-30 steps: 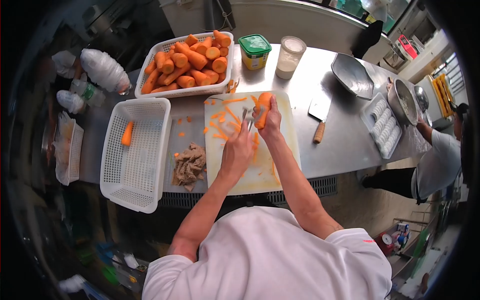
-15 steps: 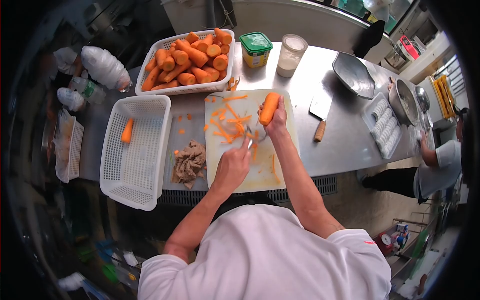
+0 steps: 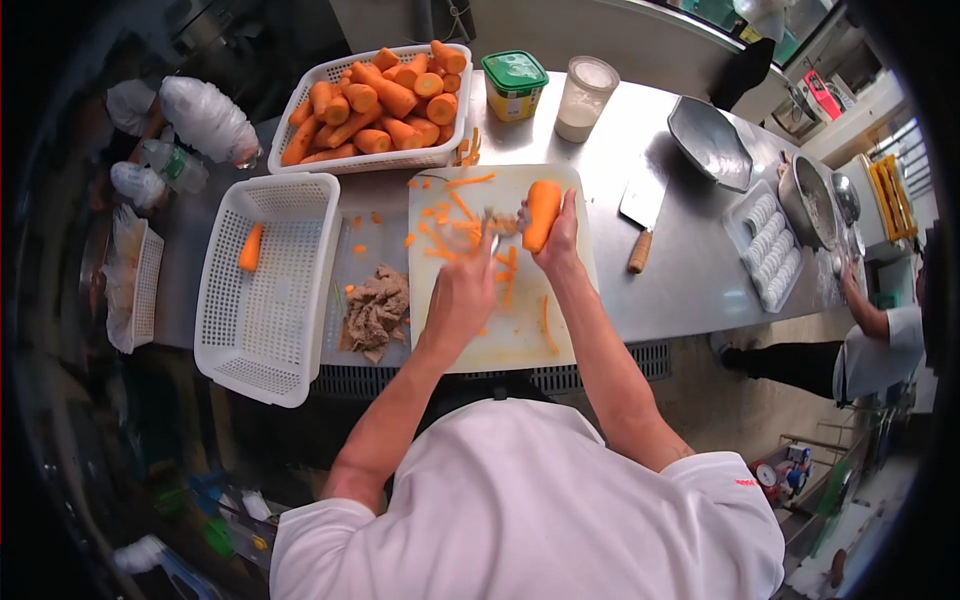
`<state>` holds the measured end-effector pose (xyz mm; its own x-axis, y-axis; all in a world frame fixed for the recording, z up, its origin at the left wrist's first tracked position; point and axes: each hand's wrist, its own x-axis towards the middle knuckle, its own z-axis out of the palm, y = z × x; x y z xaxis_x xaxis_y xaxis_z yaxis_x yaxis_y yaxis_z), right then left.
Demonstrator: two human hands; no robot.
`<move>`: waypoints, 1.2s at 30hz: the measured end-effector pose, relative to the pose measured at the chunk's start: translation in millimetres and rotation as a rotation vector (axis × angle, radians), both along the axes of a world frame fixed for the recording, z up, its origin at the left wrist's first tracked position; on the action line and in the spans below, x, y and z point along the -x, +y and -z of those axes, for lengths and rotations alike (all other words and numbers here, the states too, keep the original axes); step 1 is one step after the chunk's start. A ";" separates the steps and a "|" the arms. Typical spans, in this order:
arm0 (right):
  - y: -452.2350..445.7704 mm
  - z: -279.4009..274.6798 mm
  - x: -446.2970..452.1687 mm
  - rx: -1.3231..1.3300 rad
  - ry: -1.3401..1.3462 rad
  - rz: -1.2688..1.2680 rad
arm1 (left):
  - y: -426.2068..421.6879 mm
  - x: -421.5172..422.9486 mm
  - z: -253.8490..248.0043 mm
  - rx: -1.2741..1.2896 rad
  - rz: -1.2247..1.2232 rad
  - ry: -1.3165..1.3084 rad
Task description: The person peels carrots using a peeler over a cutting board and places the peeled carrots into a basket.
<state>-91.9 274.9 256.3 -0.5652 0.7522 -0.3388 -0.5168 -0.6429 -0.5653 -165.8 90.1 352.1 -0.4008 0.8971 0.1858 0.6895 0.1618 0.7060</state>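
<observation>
My right hand [image 3: 563,240] grips a thick orange carrot [image 3: 541,215] above the right part of the white cutting board [image 3: 560,350]. Closed around the handle of a peeler [image 3: 494,240], my left hand [image 3: 464,300] is just left of the carrot. The peeler's metal head is smeared by motion, so I cannot tell whether it touches the carrot. Orange peelings [image 3: 463,206] lie scattered over the board. A single carrot [image 3: 251,248] rests in the white perforated basket [image 3: 331,270] to the left.
Behind the board stands a white basket [image 3: 405,160] heaped with carrots. A green-lidded tub [image 3: 515,85] and a clear container [image 3: 585,100] are nearby. A cleaver [image 3: 642,210] lies to the right, a crumpled brown cloth [image 3: 377,312] to the left. Another person [image 3: 880,350] works at far right.
My left hand has shifted slightly with the peeler, whose head is now blurred near the carrot. The carrot is held more upright. The whole view has shifted a little.
</observation>
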 end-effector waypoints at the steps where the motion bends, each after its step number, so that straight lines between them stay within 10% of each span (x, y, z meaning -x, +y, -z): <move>1: -6.3 -6.7 0.2 -0.006 0.005 -0.075 | 16.2 6.9 -7.3 -0.034 -0.066 -0.025; 36: -28.1 -1.4 3.0 -0.077 -0.105 -0.097 | 13.1 2.0 -1.4 -0.039 -0.084 -0.021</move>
<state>-94.9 246.8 257.7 -0.6006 0.7221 -0.3432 -0.3900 -0.6393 -0.6627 -167.8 103.2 353.5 -0.4785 0.8524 0.2109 0.6594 0.1902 0.7274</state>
